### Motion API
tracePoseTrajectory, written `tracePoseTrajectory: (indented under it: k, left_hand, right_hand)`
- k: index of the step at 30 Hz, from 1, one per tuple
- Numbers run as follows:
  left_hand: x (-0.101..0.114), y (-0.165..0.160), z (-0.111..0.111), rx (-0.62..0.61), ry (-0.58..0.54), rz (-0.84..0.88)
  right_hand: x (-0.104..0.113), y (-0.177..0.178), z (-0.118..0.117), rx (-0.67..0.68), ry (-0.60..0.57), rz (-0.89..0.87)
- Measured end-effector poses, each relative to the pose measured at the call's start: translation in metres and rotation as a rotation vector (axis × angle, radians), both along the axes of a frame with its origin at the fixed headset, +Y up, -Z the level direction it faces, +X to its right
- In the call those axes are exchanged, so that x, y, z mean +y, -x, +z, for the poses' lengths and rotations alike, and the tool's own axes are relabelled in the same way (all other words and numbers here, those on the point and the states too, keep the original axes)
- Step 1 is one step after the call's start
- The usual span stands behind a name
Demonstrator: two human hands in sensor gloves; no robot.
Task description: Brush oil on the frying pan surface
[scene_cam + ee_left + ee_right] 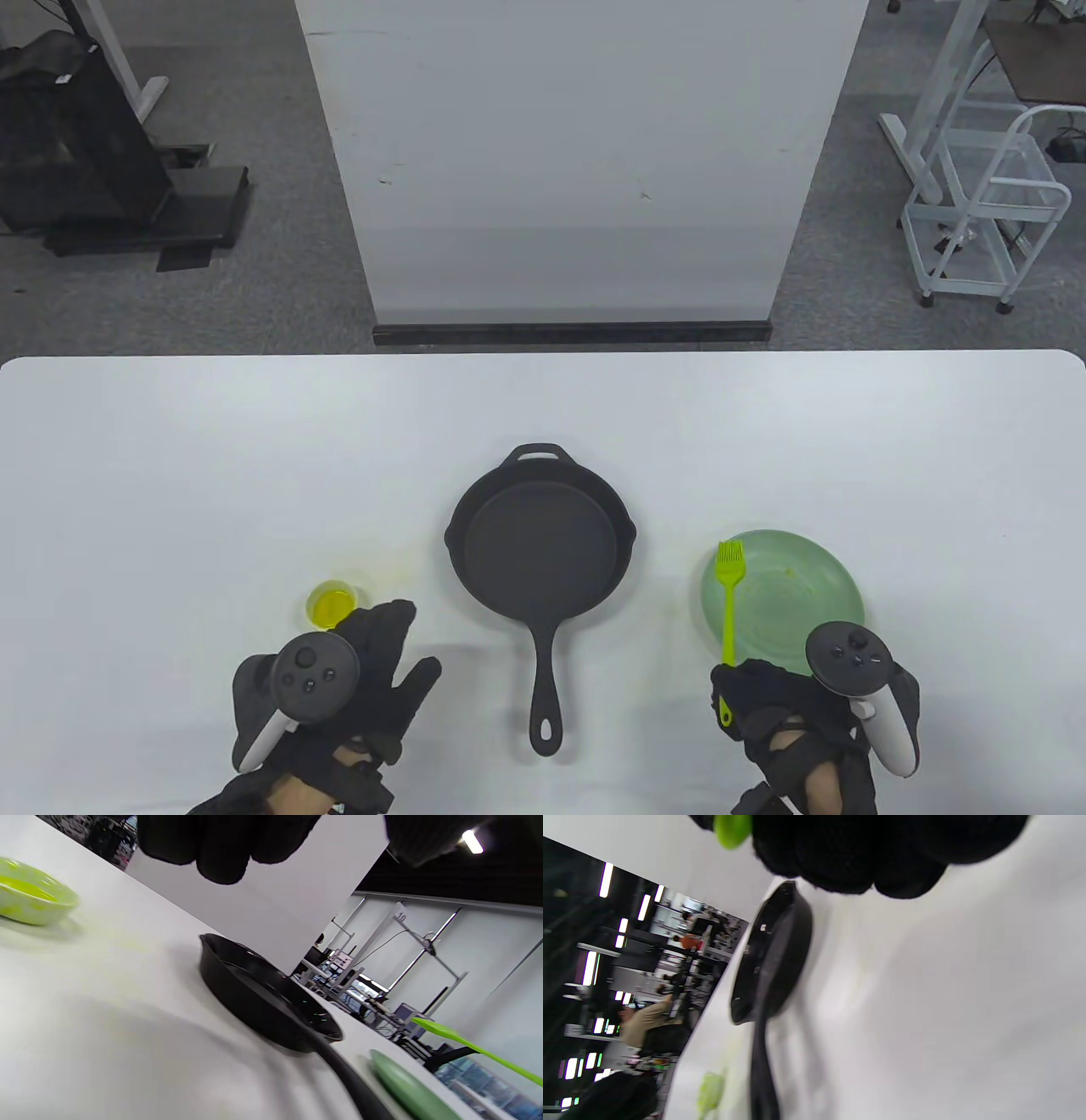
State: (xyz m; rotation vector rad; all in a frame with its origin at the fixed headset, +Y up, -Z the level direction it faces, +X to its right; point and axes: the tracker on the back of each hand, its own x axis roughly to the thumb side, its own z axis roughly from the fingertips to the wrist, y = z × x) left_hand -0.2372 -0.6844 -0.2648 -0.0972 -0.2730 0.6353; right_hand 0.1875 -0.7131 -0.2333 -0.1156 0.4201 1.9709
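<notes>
A black cast-iron frying pan (540, 550) sits mid-table with its handle pointing toward me; it also shows in the left wrist view (263, 997) and the right wrist view (772, 955). A small clear bowl of yellow oil (332, 604) stands left of the pan and shows in the left wrist view (29, 897). My right hand (768, 700) grips the handle end of a lime-green silicone brush (728, 603), whose bristles lie over a green plate (797, 586). My left hand (373, 671) hovers with fingers spread just below the oil bowl, holding nothing.
A white panel (577, 161) stands behind the table's far edge. A white wire cart (984, 221) is on the floor at the right, dark equipment (93, 153) at the left.
</notes>
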Motion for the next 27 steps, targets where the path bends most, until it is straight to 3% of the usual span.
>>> tracePoseTrajectory:
  k: [3, 9, 12, 18, 21, 27]
  left_hand:
    - [0.006, -0.024, -0.002, -0.065, 0.036, 0.137]
    - [0.002, -0.064, -0.008, -0.145, 0.259, 0.442]
    - [-0.007, -0.077, -0.011, -0.144, 0.318, 0.482]
    - [-0.026, -0.089, -0.012, -0.168, 0.456, 0.640]
    - [-0.030, -0.088, -0.012, -0.174, 0.488, 0.710]
    - [-0.031, -0.078, -0.015, -0.136, 0.525, 0.778]
  right_hand:
    - [0.012, 0.020, 0.000, 0.042, -0.059, -0.049]
    - [0.028, 0.071, -0.002, 0.241, -0.099, -0.050]
    - [0.032, 0.096, -0.004, 0.293, -0.116, -0.066]
    - [0.027, 0.134, -0.007, 0.239, -0.104, -0.271]
    - [0.019, 0.148, -0.008, 0.319, -0.070, -0.309]
    - [0.011, 0.161, -0.011, 0.336, -0.052, -0.350]
